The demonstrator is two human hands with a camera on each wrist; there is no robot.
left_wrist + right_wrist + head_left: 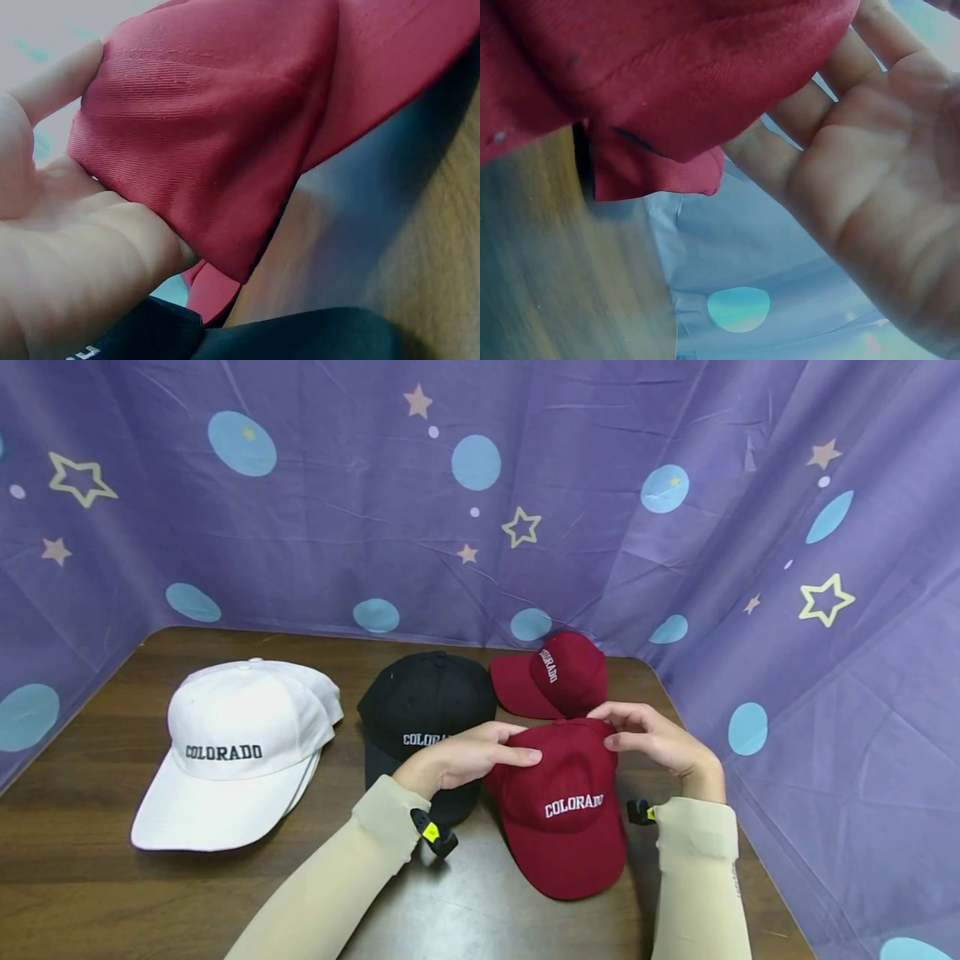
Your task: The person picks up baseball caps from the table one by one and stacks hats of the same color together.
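Both hands hold a red baseball cap (562, 777) lettered COLORADO, its brim toward the person. On the cap's left side, the left hand (476, 757) has its thumb on the crown and its other fingers beneath the fabric, as the left wrist view shows. My right hand (660, 745) pinches the back right of the crown; in the right wrist view its fingers (802, 112) run behind the red cloth. Part of these fingers is hidden by the cap. Just behind it sits a second red cap (573, 677), brim pointing left.
A black COLORADO cap (431, 693) lies left of the held cap, partly covered by the left hand. Farther left, white caps (232, 718) are stacked one over another. The wooden table (90, 868) meets a purple star-patterned cloth (322, 527) at the back and sides.
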